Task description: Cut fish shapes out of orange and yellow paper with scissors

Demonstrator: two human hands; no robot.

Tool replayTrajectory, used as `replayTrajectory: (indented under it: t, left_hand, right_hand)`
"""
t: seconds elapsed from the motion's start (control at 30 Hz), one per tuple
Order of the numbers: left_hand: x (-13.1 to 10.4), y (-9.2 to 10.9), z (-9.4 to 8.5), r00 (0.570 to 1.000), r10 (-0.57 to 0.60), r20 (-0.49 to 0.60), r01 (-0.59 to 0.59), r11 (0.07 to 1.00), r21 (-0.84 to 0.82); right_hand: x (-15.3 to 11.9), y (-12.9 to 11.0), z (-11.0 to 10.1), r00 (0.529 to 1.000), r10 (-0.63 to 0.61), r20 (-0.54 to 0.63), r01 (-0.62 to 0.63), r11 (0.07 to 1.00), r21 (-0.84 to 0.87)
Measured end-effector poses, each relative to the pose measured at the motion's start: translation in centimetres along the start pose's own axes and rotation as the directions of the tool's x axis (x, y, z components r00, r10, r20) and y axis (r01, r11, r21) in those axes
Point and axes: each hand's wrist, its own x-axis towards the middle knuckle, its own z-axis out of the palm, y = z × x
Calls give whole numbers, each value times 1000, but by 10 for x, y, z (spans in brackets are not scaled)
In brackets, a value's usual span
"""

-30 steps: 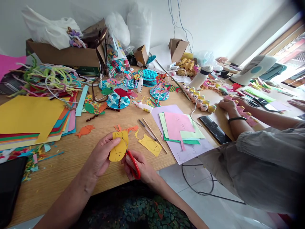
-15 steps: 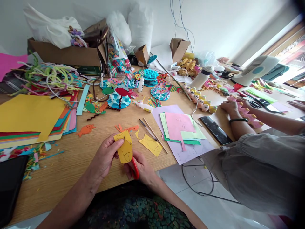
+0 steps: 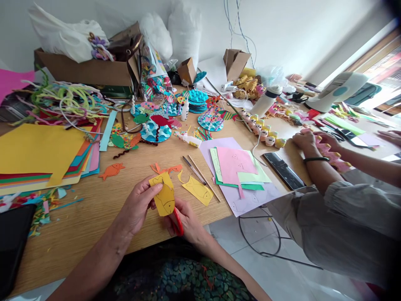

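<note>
Between thumb and fingers, my left hand [image 3: 142, 200] pinches a yellow piece of paper [image 3: 165, 194] with a fish outline drawn on it. My right hand [image 3: 188, 221] grips red-handled scissors [image 3: 178, 222] at the paper's lower right edge; the blades are hidden behind the paper. Just beyond lie orange paper scraps [image 3: 166, 168]. To the right is a second yellow paper with a drawn fish [image 3: 198, 190], beside a pen [image 3: 194, 170] and a thin wooden stick [image 3: 205, 179]. A cut-out orange fish [image 3: 112, 171] rests on the table to the left.
Coloured sheets [image 3: 34, 150] are stacked at left, near paper scraps and a dark device [image 3: 15, 246]. Pink and green papers [image 3: 236, 165] and a phone [image 3: 283, 170] lie to the right. Finished fish crafts [image 3: 156, 131] and glue bottles stand behind. A co-worker's hands [image 3: 308, 142] hold pink pieces.
My hands, the yellow paper and the scissors have hardly moved. The co-worker's hands and arm at right have shifted slightly.
</note>
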Motion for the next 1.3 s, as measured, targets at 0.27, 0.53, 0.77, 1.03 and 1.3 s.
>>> replayTrajectory:
  t: [0.27, 0.53, 0.77, 1.03, 1.3]
  left_hand:
    - [-2, -1, -1, 997, 69, 44, -72, 994, 78]
    - [3, -3, -7, 976, 214, 37, -217, 962, 169]
    - [4, -5, -2, 975, 211, 72, -220, 962, 161]
    - [4, -4, -3, 975, 211, 72, -221, 959, 180]
    - [4, -8, -4, 974, 215, 65, -223, 962, 160]
  right_hand:
    - [-1, -2, 2, 1000, -19, -12, 20, 998, 56]
    - [-2, 0, 3, 999, 32, -28, -30, 997, 72]
    - [0, 2, 4, 999, 23, -28, -19, 988, 152]
    - [0, 4, 3, 999, 15, -35, -9, 986, 167]
    - [-1, 2, 4, 999, 23, -49, -16, 990, 141]
